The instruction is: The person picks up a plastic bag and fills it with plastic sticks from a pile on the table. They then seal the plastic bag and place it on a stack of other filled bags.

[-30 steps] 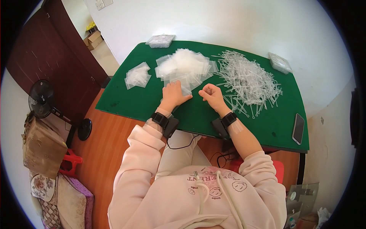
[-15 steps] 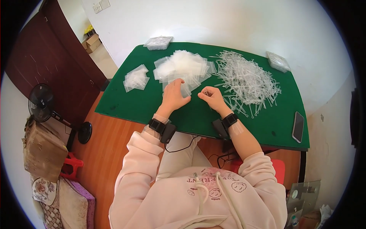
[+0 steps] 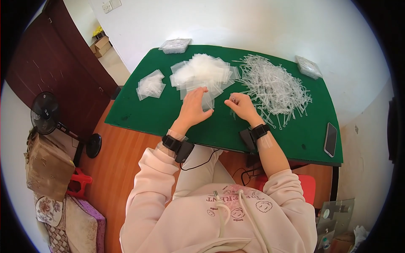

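Note:
On the green table, my left hand (image 3: 194, 109) has its thumb and fingers spread apart. A small clear zip bag (image 3: 208, 102) lies in the gap between them, at the near edge of a heap of similar clear bags (image 3: 202, 71). My right hand (image 3: 244, 108) is closed, its fingers curled around what look like a few thin clear plastic sticks (image 3: 233, 113), mostly hidden by the fingers. Just beyond it spreads a large tangled pile of clear plastic sticks with looped ends (image 3: 274, 86).
A smaller stack of bags (image 3: 151, 85) lies at left. Clear packs sit at the far left corner (image 3: 175, 46) and far right corner (image 3: 309, 67). A phone (image 3: 330, 140) rests by the right edge. Dark devices are strapped to both wrists, with a cable (image 3: 198, 167) hanging between.
My right hand has moved to the right, away from the left hand and toward the stick pile. My left hand has shifted slightly, its thumb and fingers spread a little wider.

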### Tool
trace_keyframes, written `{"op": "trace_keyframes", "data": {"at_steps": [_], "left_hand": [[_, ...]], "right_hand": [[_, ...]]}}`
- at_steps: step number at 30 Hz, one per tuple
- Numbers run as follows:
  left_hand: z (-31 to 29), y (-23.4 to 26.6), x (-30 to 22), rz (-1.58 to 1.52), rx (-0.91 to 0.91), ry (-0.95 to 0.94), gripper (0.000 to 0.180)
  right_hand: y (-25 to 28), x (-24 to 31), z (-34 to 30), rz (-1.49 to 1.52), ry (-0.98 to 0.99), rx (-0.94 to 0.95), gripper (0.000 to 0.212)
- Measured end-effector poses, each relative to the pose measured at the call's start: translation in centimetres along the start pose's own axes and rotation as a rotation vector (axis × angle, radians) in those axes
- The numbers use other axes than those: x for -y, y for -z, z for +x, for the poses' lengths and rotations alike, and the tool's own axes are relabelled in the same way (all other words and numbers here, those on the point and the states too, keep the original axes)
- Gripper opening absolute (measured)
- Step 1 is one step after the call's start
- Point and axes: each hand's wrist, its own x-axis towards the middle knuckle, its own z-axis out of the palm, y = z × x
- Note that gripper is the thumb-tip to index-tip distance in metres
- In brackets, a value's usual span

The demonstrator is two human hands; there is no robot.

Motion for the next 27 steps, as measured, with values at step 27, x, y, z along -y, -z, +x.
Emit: {"op": "trace_keyframes", "data": {"at_steps": [27], "left_hand": [[0.4, -2.3, -3.5, -0.272, 0.091, 0.016, 0.070]], "right_hand": [[-1.3, 1.7, -0.7, 0.385, 0.205, -0.301, 0.014]]}}
